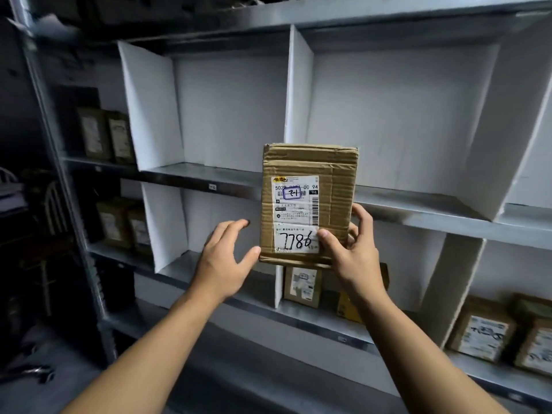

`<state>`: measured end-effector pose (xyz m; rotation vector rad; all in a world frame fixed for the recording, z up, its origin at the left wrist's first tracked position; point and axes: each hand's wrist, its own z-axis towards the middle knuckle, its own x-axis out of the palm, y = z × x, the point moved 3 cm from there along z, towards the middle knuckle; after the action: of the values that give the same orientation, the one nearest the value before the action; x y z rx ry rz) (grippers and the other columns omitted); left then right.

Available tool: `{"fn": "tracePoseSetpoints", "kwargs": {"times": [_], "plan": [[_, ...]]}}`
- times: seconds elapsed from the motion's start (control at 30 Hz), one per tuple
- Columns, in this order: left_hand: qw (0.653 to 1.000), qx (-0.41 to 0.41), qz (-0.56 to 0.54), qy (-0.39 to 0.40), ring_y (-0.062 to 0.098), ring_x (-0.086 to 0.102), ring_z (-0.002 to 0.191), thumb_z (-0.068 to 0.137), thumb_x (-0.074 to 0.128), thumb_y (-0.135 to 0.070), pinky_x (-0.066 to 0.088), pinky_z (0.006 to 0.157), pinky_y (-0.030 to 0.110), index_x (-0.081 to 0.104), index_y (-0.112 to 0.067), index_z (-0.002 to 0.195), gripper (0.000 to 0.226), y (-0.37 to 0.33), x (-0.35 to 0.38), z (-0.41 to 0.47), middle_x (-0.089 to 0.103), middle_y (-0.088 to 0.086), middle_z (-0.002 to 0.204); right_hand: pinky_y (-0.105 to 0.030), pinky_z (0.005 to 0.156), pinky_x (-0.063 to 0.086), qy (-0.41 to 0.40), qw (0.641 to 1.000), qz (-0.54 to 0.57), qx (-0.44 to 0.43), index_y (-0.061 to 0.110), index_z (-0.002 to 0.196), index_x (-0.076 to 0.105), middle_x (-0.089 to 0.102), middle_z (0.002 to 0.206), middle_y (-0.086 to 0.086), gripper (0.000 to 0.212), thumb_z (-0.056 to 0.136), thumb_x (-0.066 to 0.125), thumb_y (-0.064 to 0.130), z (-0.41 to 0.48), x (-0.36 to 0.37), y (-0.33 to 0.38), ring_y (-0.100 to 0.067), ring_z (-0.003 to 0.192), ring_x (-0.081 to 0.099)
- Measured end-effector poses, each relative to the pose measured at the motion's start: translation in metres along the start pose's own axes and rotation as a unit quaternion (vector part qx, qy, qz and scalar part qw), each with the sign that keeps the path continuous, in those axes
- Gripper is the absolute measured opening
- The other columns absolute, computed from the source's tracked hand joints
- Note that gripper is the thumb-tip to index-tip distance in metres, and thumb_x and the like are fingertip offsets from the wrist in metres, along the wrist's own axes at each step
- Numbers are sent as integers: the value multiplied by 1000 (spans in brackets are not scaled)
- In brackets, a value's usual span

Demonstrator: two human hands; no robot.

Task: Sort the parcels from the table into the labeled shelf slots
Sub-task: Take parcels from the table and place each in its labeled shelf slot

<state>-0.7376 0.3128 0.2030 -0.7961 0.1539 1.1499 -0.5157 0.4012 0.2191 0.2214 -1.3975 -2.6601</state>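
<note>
The parcel (pixel 307 201) is held upright in mid-air in front of the shelf unit (pixel 418 204), its label (pixel 295 215) facing out, level with the front lip of the middle shelf board. Only the right hand (pixel 349 249) is really gripping it — thumb on the label, fingers wrapped behind the lower right corner. The left hand (pixel 230 255) is spread open, thumb just touching the lower left corner.

That one-sided hold looks to me like the weak spot: the box could pivot and drop, or its bottom could catch the shelf lip going in. The white divider (pixel 294 85) stands right behind it, so a straight push might strike that edge. Other boxes (pixel 303 283) already stand in the slot below, and more at the far left (pixel 104 135) and lower right (pixel 484 330).
</note>
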Motion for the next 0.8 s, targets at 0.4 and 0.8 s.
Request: {"fn": "tracePoseSetpoints", "kwargs": {"times": [0.4,0.8], "plan": [[993,-2,117,6,23,49,117,87,66,-29,37,99,31,55,-16,129,46,147,-103,83,54,3,126,-39,91,58,-48,998,16,-26,67,119,34,66,104,24,58,89,71,34,70,172,15,-2,101,68],[949,88,277,118,18,40,124,91,51,-45,32,104,38,44,-30,136,48,258,-150,180,47,-5,135,-15,76,53,-105,993,-37,-27,44,137,32,61,96,23,61,91,69,33,159,298,27,4,90,66]]}}
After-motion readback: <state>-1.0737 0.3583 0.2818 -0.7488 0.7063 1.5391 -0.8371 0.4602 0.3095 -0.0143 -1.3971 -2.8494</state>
